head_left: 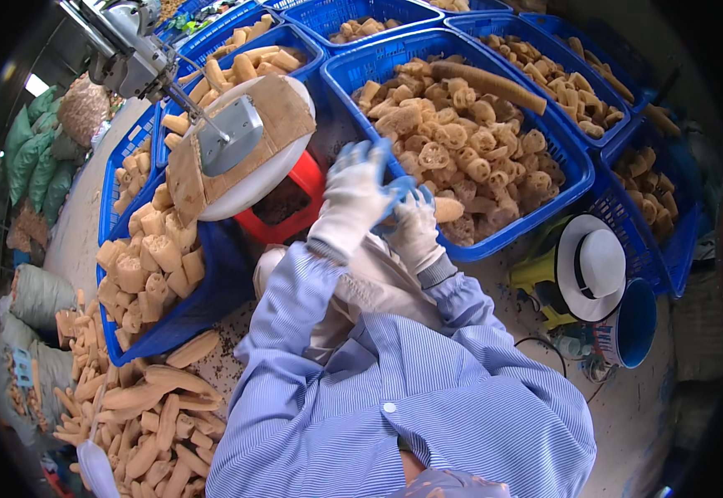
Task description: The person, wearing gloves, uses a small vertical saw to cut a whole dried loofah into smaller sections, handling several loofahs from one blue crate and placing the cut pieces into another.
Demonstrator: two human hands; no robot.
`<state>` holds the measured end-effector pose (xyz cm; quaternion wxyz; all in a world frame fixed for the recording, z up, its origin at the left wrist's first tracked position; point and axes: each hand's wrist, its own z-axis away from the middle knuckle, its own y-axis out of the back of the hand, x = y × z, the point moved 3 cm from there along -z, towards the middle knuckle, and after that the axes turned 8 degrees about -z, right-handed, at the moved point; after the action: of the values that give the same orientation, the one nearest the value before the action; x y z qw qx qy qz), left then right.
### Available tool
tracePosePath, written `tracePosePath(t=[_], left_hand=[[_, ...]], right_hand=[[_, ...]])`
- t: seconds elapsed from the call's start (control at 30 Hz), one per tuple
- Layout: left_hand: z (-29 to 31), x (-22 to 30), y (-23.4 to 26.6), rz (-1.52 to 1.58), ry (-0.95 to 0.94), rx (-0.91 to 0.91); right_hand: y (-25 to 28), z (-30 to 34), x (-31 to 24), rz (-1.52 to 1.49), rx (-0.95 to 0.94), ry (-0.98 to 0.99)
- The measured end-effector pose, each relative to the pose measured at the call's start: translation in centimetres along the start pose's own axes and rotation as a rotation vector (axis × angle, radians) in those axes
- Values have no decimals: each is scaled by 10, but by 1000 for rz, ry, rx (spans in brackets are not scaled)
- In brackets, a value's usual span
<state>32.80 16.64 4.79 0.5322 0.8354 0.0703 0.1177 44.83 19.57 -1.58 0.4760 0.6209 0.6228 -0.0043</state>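
My left hand [351, 195], in a white glove with blue-coated fingertips, is raised over my lap beside the big blue crate [494, 246]. Its fingers and thumb stand apart with nothing seen between them. Just right of it, my right hand [417, 226], gloved alike, is closed around a pale loofah piece [448, 209] whose end sticks out to the right, over the crate's near rim. The crate holds many short, cut loofah pieces [477, 124] and one long dark loofah [490, 85]. A red container [305, 178] with dark bits inside stands to the left of my left hand.
A metal machine arm [141, 58] reaches over a round white board [291, 108] at the upper left. More blue crates of loofahs surround me. Loose loofahs [158, 415] pile at the lower left. A white hat [602, 257] and blue bucket [634, 324] are at right.
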Motion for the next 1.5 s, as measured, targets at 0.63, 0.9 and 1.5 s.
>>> tracePosePath(t=[0.63,0.9,1.5], left_hand=[[156,-199,107,1159,439,362],[139,-287,107,944,518,416],[71,-385,64,864,596,235]], right_hand=[[-76,-152,-67,-96,-373,380],[-138,-210,-75,-359,-230,467],[-228,-265,-81,215,-368,388]])
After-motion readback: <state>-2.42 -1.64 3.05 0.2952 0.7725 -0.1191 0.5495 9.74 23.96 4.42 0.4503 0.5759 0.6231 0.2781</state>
